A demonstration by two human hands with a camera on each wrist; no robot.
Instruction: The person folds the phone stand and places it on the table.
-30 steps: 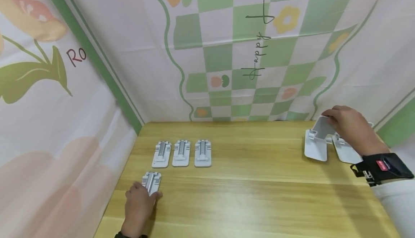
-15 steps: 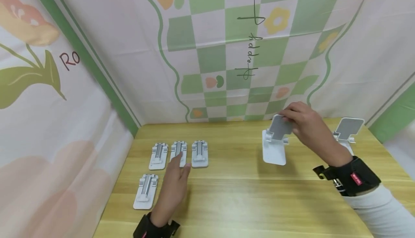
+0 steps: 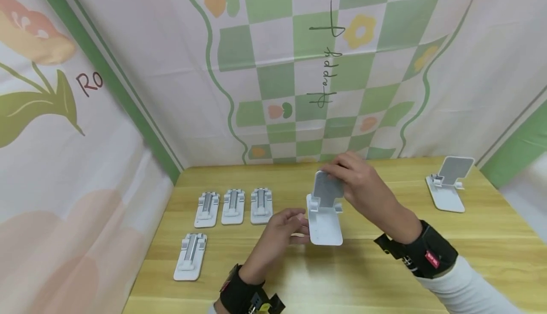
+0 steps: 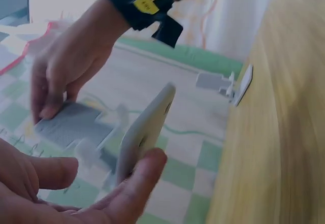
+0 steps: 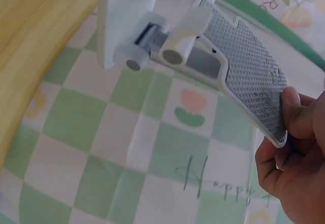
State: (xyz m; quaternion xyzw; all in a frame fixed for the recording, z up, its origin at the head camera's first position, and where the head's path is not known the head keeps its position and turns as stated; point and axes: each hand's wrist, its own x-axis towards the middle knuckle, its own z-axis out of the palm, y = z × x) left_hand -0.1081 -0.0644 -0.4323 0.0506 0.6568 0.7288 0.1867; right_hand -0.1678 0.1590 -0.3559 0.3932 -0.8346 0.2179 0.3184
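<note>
My right hand (image 3: 363, 185) pinches the top corner of an unfolded white phone stand (image 3: 325, 223), seen over the middle of the table. In the right wrist view the thumb and fingers grip the edge of its grey textured back plate (image 5: 254, 76). My left hand (image 3: 284, 233) is at the left side of the stand's base, its fingers relaxed and reaching behind the base. In the left wrist view a fingertip (image 4: 152, 160) lies right at the base's lower edge, and the thumb is apart from it.
Three folded phone stands, one of them here (image 3: 232, 206), lie in a row at the left. Another folded stand (image 3: 190, 257) lies in front of them. An unfolded stand (image 3: 446, 190) stands at the right on the wooden table (image 3: 384, 285). A patterned curtain (image 3: 278, 81) hangs behind.
My right hand has lifted one unfolded stand from the right and carried it left to the middle. My left hand has left the front folded stand and moved right to the carried one.
</note>
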